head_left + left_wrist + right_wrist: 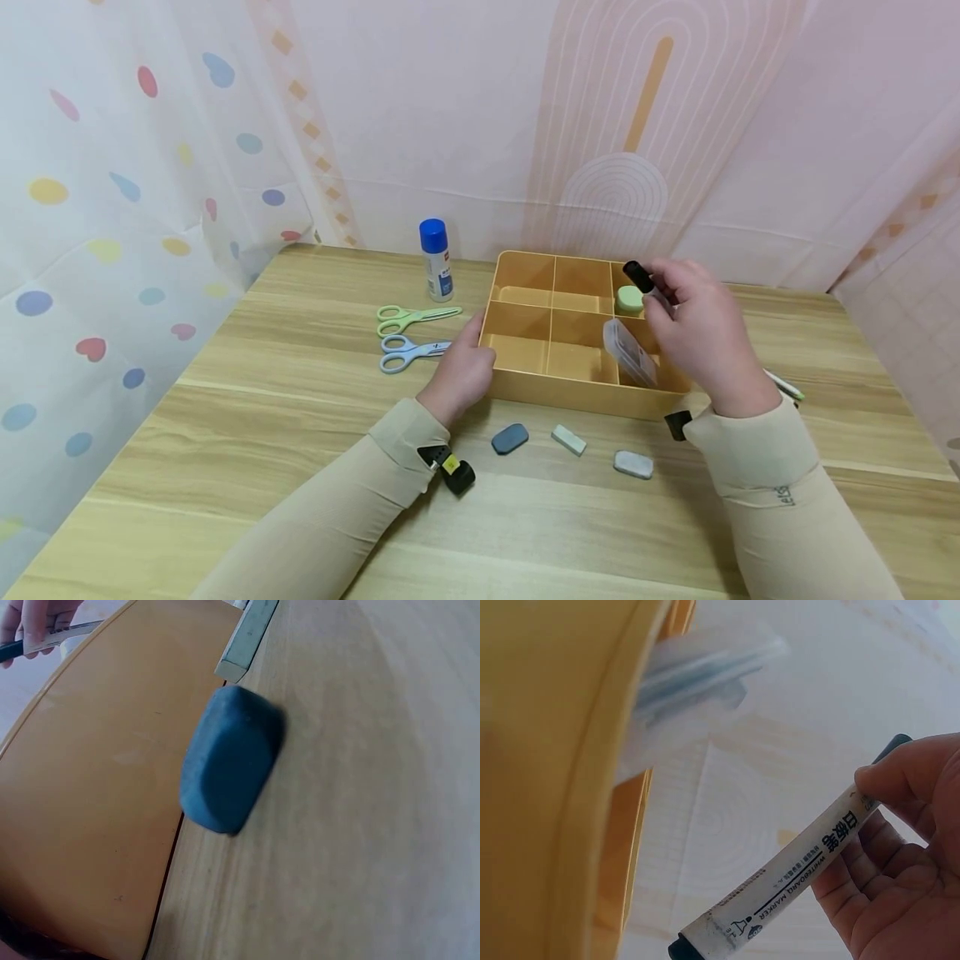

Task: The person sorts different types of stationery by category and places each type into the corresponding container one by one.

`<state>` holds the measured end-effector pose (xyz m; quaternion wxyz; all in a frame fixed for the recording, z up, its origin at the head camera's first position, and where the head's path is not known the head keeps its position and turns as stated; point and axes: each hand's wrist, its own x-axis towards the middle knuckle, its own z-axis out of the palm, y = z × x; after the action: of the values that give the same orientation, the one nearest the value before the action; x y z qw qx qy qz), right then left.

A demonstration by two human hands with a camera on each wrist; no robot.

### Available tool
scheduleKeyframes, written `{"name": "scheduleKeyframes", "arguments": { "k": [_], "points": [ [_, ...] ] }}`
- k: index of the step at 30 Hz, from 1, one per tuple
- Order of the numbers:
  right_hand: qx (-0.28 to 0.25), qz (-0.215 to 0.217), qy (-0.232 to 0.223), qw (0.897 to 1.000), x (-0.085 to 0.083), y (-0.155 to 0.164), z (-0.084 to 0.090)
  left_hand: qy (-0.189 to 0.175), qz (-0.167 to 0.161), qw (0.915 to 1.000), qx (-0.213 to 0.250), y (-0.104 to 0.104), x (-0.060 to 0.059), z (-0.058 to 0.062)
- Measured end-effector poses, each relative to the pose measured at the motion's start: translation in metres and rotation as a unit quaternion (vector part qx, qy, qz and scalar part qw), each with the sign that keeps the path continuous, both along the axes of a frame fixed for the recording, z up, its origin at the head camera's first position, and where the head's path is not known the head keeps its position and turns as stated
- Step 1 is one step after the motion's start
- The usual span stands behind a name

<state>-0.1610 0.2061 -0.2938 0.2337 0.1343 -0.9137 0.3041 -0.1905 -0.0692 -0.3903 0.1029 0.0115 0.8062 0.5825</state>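
My right hand (701, 333) pinches a whiteboard marker (780, 877) with a white barrel and dark ends, held tilted above the right side of an orange divided storage box (577, 396). At the box's front left corner, my left hand (461, 375) grips the wall; its far fingers are partly hidden. A clear plastic case (628, 354) leans in the front right compartment, with dark contents showing in the right wrist view. Behind it, a light green round item (630, 300) sits in the back right compartment.
Left of the box stand a blue-capped glue stick (437, 262), green scissors (408, 318) and blue scissors (405, 354). In front lie a dark blue eraser (510, 439), a pale green eraser (568, 440) and a grey eraser (633, 464). A white-and-green pen (783, 384) lies right.
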Motion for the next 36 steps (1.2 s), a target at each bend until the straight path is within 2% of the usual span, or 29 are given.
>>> {"name": "scheduleKeyframes", "arguments": {
  "k": [10,17,25,32,36],
  "points": [
    [-0.009,0.025,0.035,0.999,0.007,-0.016,0.003,0.000,0.001,1.0000,0.003,-0.001,0.001,0.004],
    [-0.039,0.058,0.057,0.996,0.013,-0.026,-0.001,-0.008,0.000,1.0000,-0.004,-0.002,0.003,0.006],
    [-0.081,0.122,0.098,0.984,0.020,-0.037,-0.003,-0.004,-0.002,1.0000,-0.006,-0.004,0.003,0.005],
    [-0.092,0.125,0.143,0.977,0.029,-0.045,0.000,-0.008,-0.004,1.0000,0.000,-0.004,0.004,0.006],
    [-0.096,0.145,0.167,0.970,0.032,-0.051,0.001,-0.009,-0.003,1.0000,0.001,-0.004,0.005,0.005]
  ]
}}
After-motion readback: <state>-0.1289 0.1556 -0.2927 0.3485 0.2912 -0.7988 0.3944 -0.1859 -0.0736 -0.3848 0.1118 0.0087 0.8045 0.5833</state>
